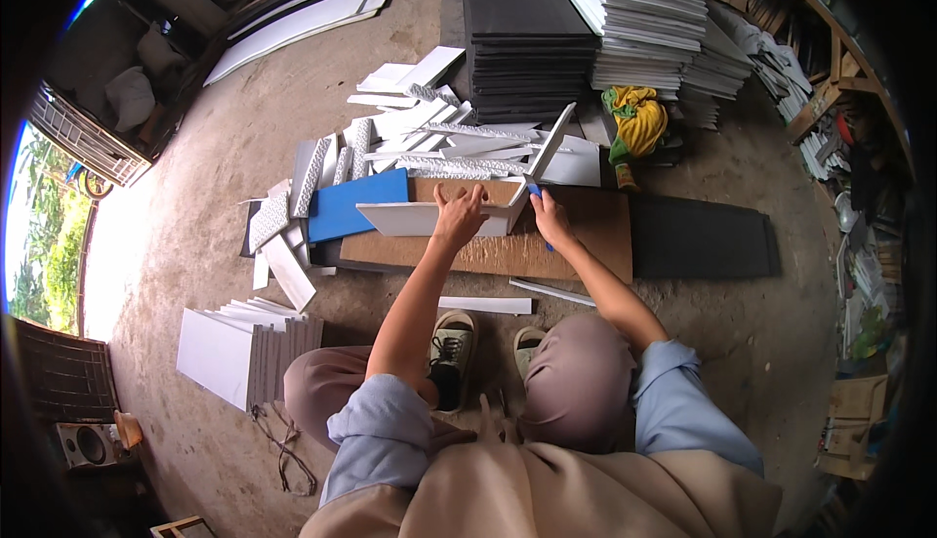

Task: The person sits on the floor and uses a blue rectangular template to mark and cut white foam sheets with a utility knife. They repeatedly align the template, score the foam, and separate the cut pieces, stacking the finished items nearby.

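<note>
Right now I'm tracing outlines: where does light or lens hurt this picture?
Head view: daylight bleaches the grey concrete floor at far left; black vignetting darkens the rim; the white rectangular board at the left fingers looks clear.

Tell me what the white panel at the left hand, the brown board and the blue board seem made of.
White panel: probably foam board or plastic; smooth, matte, evenly pale face. Brown board: likely wood-based, perhaps plywood; dull brown with pale scratches. Blue board: perhaps plastic or foam; smooth, flat, evenly coloured, core unclear.
</note>
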The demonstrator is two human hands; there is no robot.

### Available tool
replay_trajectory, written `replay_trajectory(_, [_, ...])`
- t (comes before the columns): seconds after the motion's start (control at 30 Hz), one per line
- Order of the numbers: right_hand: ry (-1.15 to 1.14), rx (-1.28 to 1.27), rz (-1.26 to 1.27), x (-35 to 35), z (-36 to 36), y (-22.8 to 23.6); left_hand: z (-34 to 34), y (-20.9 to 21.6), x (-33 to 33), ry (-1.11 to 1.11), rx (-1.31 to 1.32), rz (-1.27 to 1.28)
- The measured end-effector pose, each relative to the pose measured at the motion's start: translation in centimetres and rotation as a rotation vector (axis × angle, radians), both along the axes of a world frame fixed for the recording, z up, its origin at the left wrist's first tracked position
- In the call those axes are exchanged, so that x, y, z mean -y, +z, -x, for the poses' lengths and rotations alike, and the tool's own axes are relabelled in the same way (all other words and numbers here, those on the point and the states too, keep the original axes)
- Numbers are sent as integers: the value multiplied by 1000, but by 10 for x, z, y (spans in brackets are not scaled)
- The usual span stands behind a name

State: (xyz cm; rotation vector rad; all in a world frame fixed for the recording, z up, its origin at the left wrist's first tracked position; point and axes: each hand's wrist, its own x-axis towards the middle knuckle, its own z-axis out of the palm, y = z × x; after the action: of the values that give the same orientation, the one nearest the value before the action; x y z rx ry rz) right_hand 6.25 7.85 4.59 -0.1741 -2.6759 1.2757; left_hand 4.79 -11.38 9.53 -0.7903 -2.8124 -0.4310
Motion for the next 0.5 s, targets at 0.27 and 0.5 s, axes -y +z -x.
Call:
replay_trajectory(0.27, [-116,29,100,24,0,38,-5,-10,-7,-67,-89,-53])
replay_trajectory(0.5, [108,-8,-97,15,-37,11,-5,-6,-9,-60,-50,-54])
